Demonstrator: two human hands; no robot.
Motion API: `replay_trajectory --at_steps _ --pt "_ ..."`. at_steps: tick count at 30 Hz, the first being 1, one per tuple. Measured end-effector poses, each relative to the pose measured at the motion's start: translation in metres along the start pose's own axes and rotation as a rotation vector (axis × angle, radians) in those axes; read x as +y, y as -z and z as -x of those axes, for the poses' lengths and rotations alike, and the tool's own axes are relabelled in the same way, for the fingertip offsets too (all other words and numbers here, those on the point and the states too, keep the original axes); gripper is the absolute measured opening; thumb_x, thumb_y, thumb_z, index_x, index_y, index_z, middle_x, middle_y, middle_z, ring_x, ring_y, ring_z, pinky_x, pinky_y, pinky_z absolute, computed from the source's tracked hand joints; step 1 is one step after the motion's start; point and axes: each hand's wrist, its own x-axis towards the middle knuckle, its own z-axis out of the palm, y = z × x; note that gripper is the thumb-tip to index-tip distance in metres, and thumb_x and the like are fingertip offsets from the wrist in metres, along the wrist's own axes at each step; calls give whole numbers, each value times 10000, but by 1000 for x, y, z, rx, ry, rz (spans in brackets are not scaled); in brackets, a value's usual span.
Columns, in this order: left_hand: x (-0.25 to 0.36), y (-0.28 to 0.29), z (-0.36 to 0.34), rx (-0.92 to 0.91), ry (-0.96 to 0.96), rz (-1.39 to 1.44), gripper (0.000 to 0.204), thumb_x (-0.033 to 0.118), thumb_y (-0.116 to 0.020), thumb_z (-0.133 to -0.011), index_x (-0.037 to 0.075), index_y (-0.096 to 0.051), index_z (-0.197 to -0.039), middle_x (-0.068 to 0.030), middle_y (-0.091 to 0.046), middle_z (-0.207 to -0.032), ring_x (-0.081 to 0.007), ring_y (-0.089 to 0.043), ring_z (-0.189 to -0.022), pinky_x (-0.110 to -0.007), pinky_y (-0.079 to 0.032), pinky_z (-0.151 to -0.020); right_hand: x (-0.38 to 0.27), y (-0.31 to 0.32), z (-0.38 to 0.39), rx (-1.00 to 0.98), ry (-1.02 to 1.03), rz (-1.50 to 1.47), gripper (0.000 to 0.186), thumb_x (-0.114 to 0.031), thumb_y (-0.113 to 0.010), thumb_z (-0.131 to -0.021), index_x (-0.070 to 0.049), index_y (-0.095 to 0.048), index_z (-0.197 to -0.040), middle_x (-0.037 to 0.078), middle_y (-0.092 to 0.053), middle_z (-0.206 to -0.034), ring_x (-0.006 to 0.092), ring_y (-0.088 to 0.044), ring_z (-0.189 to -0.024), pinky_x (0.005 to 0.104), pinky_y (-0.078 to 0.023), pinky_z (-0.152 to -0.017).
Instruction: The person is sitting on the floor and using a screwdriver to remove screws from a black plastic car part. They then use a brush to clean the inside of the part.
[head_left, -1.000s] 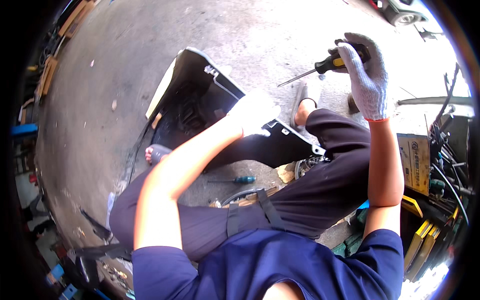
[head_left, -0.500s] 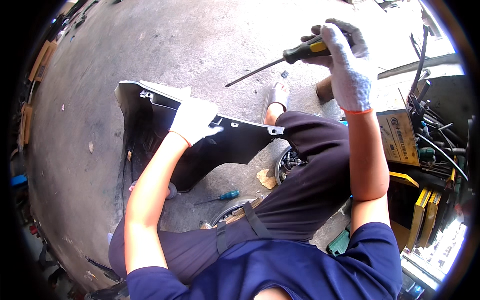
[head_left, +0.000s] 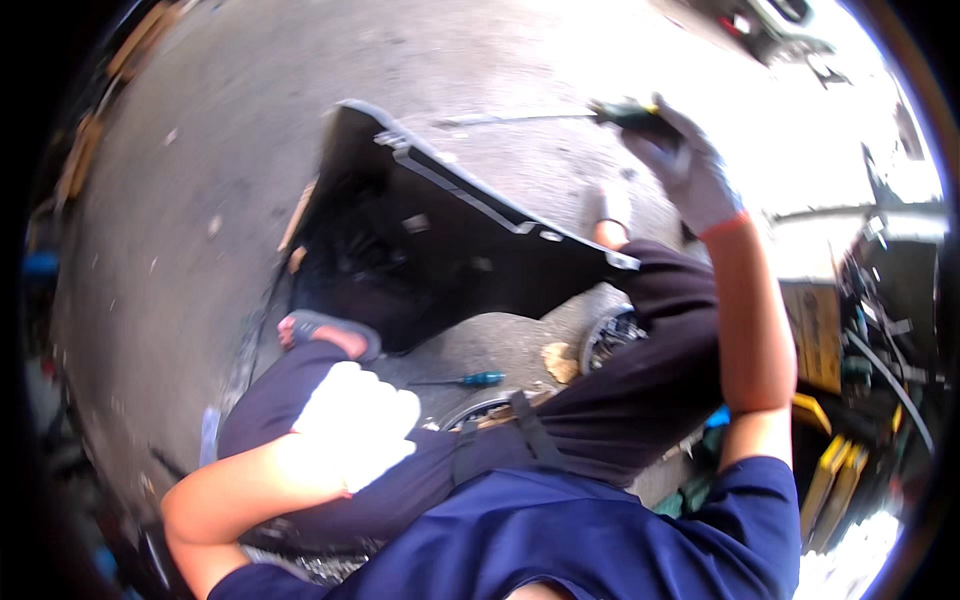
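My gloved right hand point(head_left: 680, 165) holds a screwdriver point(head_left: 625, 113) with a black-and-yellow handle, raised above the floor, its shaft pointing left and smeared by motion. A black curved panel point(head_left: 450, 260) with pale-edged tabs lies between my legs, near my feet. My gloved left hand point(head_left: 355, 425) is low over my left thigh, away from the panel; it is overexposed and blurred, so its grip is unclear. A teal-handled screwdriver point(head_left: 483, 378) lies on the floor below the panel.
A round tray of small metal parts point(head_left: 612, 340) sits by my right leg, beside a crumpled tan scrap point(head_left: 560, 362). Cables, tools, a cardboard box point(head_left: 812, 335) and yellow cases point(head_left: 832, 465) crowd the right. Wooden pieces point(head_left: 80, 160) line the far left; a vehicle part point(head_left: 790, 35) shows top right.
My left hand has left the panel and moved down toward my left thigh. My right hand, still gripping the screwdriver, has dropped a little from its raised position half a second ago.
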Motion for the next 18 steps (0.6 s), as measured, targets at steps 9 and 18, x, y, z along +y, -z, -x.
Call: replay_trajectory --at_steps 9,18 --pt "3 -20 13 259 114 71 415 366 -553 -903 26 -596 -1136 -123 -637 -926 -270 -588 -927 -405 -408 -881 25 -77 -6 59 -553 -646 298 -183 -635 -941 -23 -536 -1172 160 -635 -1048 239 -645 -975 380 -541 -865" --pt "-6 -15 19 12 108 185 401 402 -562 -905 43 -623 -1072 -122 -675 -916 -269 -623 -899 -384 -420 -826 16 -97 -1 44 -611 -470 313 -176 -636 -948 -50 -515 -1208 118 -630 -1090 223 -637 -1008 375 -546 -855"
